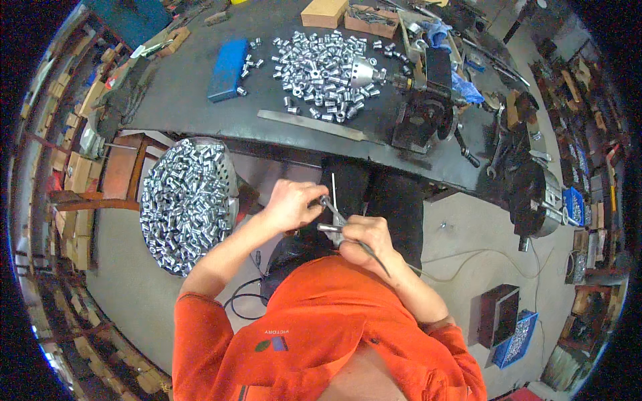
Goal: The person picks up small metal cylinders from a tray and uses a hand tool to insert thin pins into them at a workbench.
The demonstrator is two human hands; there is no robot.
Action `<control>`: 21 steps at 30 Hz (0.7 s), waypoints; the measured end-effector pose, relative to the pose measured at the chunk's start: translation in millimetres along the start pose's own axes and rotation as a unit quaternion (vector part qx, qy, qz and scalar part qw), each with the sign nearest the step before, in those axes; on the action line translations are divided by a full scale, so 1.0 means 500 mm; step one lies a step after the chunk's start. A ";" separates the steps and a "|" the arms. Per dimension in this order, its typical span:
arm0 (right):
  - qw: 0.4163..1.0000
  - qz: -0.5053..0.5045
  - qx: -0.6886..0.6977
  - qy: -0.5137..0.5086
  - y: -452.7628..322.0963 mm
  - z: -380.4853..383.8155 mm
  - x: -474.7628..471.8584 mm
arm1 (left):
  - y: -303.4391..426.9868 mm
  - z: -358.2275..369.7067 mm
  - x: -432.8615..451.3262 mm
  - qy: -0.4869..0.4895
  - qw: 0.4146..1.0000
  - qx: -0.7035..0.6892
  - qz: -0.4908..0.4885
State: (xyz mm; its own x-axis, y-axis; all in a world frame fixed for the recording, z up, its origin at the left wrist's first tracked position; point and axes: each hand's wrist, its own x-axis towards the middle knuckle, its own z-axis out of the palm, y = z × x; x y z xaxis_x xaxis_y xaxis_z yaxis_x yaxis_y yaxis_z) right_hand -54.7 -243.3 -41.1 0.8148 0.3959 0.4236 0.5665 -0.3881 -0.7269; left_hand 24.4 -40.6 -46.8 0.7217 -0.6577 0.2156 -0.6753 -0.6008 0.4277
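Note:
My left hand (296,203) pinches a small metal part (324,200) in front of my lap. My right hand (370,238) grips a slim dark file-like tool (373,258), whose tapered end sticks out past the wrist. The tool's far end meets the part at my left fingertips; whether it enters a hole is too small to tell. From my right fingers also juts a short shiny metal cylinder (328,228). A large perforated basket (230,175), heaped with metal sleeves (185,200), stands left of my left forearm.
On the dark workbench (175,100) lie a pile of metal sleeves (321,70), a flat metal bar (311,124) and a blue box (228,70). A machine with a chuck (426,110) stands right. Blue bin (516,341) and hose (476,255) are on the floor.

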 end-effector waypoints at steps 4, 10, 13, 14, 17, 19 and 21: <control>0.993 -0.021 -0.067 0.098 -0.008 -0.034 -0.022 | -0.079 0.012 0.091 0.064 0.997 0.023 -0.025; 0.990 -0.046 -0.044 0.125 -0.013 -0.028 -0.009 | -0.185 -0.071 0.299 0.140 0.954 -0.197 -0.176; 0.992 -0.041 -0.037 0.113 0.000 -0.011 -0.015 | -0.190 -0.134 0.324 0.228 0.879 -0.393 -0.147; 0.992 -0.039 -0.041 0.112 0.004 -0.013 -0.018 | -0.184 -0.156 0.312 0.210 0.885 -0.390 -0.142; 0.994 -0.009 -0.012 0.113 -0.001 -0.015 -0.020 | -0.184 -0.192 0.209 0.157 0.938 -0.249 -0.183; 0.992 -0.005 -0.005 0.124 0.010 -0.001 -0.025 | -0.223 -0.197 0.108 0.134 0.962 -0.162 -0.177; 0.994 -0.002 0.027 0.104 0.004 0.000 -0.015 | -0.255 -0.201 -0.007 0.122 0.941 -0.149 -0.279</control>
State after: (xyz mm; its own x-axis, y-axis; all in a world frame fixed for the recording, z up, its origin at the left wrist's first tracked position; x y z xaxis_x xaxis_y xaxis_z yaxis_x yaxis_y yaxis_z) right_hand -59.7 -247.3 -45.7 0.8239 0.2136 0.5249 0.5664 -0.3400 -0.7507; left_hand 123.4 84.1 -14.0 0.9892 -0.1319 0.0637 -0.1343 -0.6437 0.7534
